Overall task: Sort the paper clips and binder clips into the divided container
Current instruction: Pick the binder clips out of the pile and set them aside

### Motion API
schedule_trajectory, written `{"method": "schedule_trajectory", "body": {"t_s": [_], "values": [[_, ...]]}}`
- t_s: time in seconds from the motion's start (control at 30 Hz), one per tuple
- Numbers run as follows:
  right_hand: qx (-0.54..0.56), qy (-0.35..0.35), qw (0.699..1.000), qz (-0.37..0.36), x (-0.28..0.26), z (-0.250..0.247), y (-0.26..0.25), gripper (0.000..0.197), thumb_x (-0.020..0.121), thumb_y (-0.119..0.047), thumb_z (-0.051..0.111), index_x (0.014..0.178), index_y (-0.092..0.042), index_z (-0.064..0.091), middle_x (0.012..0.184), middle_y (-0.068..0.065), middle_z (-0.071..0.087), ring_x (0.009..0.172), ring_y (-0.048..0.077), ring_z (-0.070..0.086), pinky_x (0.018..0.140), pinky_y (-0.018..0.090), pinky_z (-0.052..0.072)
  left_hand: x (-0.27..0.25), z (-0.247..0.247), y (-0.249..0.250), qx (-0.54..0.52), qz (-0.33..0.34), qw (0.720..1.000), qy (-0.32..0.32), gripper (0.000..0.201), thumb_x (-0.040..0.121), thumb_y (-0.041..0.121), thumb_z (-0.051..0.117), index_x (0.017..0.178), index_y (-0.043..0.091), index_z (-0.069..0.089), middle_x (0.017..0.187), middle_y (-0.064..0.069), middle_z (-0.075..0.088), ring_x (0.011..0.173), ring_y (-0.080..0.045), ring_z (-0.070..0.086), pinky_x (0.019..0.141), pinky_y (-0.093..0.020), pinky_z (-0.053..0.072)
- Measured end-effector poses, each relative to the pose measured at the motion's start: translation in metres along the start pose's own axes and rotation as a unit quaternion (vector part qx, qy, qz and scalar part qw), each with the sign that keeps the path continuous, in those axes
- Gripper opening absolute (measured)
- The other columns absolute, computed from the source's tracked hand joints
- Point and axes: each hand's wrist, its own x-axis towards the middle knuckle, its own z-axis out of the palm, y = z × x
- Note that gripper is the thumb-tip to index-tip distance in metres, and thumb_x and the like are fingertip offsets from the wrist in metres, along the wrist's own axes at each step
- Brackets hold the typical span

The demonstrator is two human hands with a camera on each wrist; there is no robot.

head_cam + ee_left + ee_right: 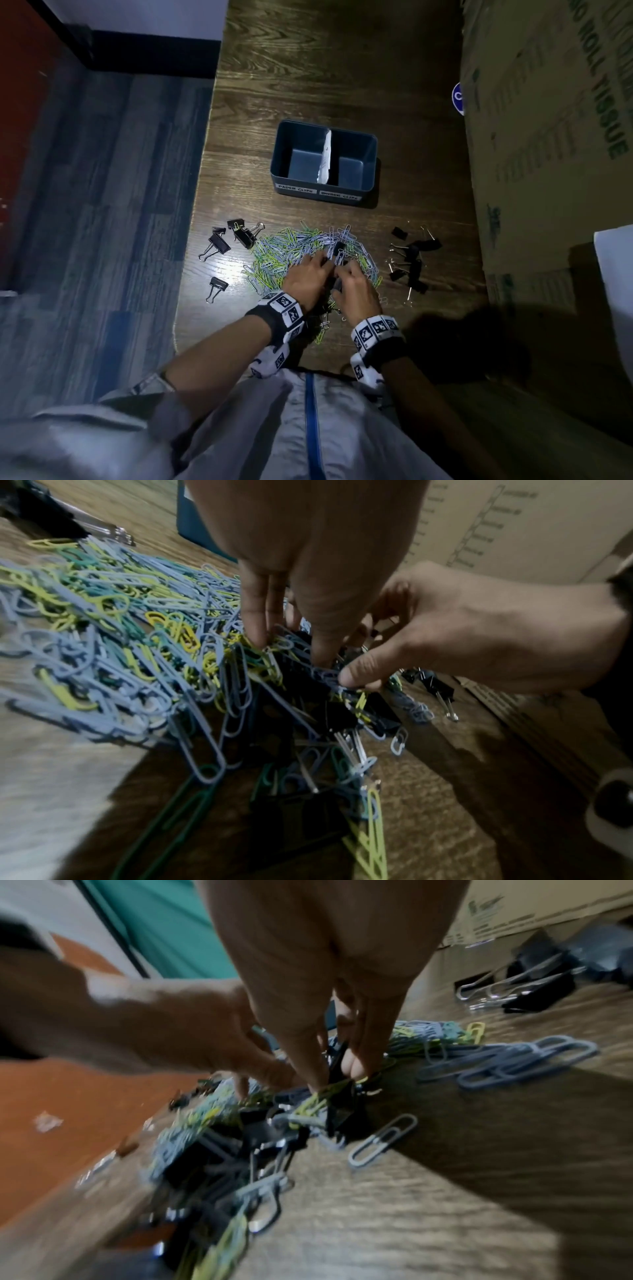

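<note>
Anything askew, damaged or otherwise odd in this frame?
Yes. The white divider in the container looks like crumpled paper and leans rather than standing straight. Both compartments look empty. Black binder clips are buried in the paper clip pile, where both hands dig.

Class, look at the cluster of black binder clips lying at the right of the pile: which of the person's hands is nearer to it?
Right. The right hand lies beside the black binder clips; the left hand lies beyond it.
</note>
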Motion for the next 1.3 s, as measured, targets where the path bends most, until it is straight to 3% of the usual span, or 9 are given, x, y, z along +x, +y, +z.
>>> {"method": "schedule_trajectory", "body": {"t_s": [0.23,0.4,0.6,0.7,0.8,1.0,1.1,1.2,1.3], "values": [[0.102,0.022,0.99,0.09,-0.003,-0.018,0.027,0.032,0.072,-0.017,0.083,0.096,-0.028,0.065,0.097,-0.011,0.053,0.082,0.013,0.058,0.074,0.039,0.058,-0.013,-0.006,-0.034,-0.173,0.0,0.984,0.045,0.008,0.089,0.011,0.065,0.09,0.017,0.059,0.091,0.003,0.058,0.076,-0.017,0.061,0.068,-0.032,0.055],[0.122,0.021,0.986,0.111,-0.006,-0.028,0.045,0.033,0.068,-0.013,0.085,0.094,-0.027,0.07,0.098,-0.007,0.057,0.084,0.016,0.062,0.078,0.039,0.058,-0.028,-0.023,-0.053,-0.144,-0.031,0.988,0.051,0.016,0.087,0.006,0.065,0.1,0.016,0.063,0.093,0.005,0.056,0.078,-0.014,0.059,0.053,-0.015,0.047],[0.145,0.086,0.975,0.148,0.003,-0.05,0.055,0.03,0.076,-0.003,0.079,0.102,-0.015,0.072,0.109,0.004,0.058,0.088,0.014,0.057,0.079,0.029,0.055,-0.024,-0.025,-0.039,0.005,0.023,0.998,0.052,0.043,0.077,0.017,0.074,0.117,0.015,0.057,0.112,-0.005,0.056,0.104,-0.024,0.052,0.074,-0.035,0.055],[0.145,0.144,0.959,0.198,0.016,-0.065,0.067,0.026,0.081,-0.007,0.077,0.105,-0.014,0.069,0.109,-0.002,0.048,0.094,0.012,0.047,0.071,0.016,0.041,-0.003,-0.027,-0.023,0.059,0.055,0.997,0.012,0.056,0.077,0.018,0.076,0.127,0.019,0.052,0.121,-0.006,0.052,0.11,-0.024,0.049,0.077,-0.038,0.055],[0.137,0.16,0.947,0.243,0.032,-0.072,0.084,0.031,0.083,-0.011,0.075,0.111,-0.018,0.064,0.117,0.004,0.052,0.105,0.02,0.055,0.083,0.036,0.05,0.012,-0.034,-0.015,0.092,0.062,0.993,-0.026,0.053,0.083,0.03,0.071,0.132,0.024,0.05,0.128,-0.005,0.047,0.118,-0.025,0.045,0.08,-0.041,0.054],[0.114,0.168,0.943,0.262,0.041,-0.067,0.096,0.037,0.081,-0.014,0.076,0.115,-0.021,0.061,0.127,0.011,0.05,0.117,0.032,0.053,0.094,0.048,0.051,0.014,-0.033,-0.01,0.107,0.062,0.992,-0.003,0.044,0.088,0.041,0.062,0.124,0.017,0.051,0.125,-0.007,0.049,0.114,-0.024,0.046,0.079,-0.04,0.053],[0.096,0.19,0.951,0.225,0.03,-0.055,0.09,0.034,0.08,-0.024,0.078,0.107,-0.03,0.057,0.125,0.004,0.047,0.112,0.029,0.056,0.087,0.048,0.056,0.01,-0.024,-0.009,0.119,0.096,0.988,-0.03,0.046,0.088,0.046,0.061,0.126,0.021,0.05,0.126,-0.004,0.049,0.114,-0.023,0.047,0.08,-0.04,0.052],[0.049,0.136,0.977,0.157,0.009,-0.04,0.072,0.017,0.083,-0.023,0.074,0.093,-0.029,0.061,0.109,0.002,0.059,0.094,0.026,0.064,0.073,0.044,0.058,0.006,-0.02,-0.007,0.109,0.064,0.991,-0.052,0.049,0.09,0.049,0.058,0.131,0.026,0.043,0.129,-0.003,0.049,0.116,-0.023,0.048,0.081,-0.042,0.053],[-0.002,0.073,0.982,0.172,-0.017,-0.022,0.052,0.028,0.082,-0.023,0.073,0.108,-0.023,0.063,0.117,0.008,0.056,0.098,0.033,0.062,0.076,0.042,0.054,0.004,-0.019,0.0,0.093,0.03,0.993,-0.068,0.048,0.092,0.046,0.055,0.133,0.028,0.037,0.132,-0.006,0.044,0.116,-0.026,0.047,0.082,-0.044,0.052]]}}
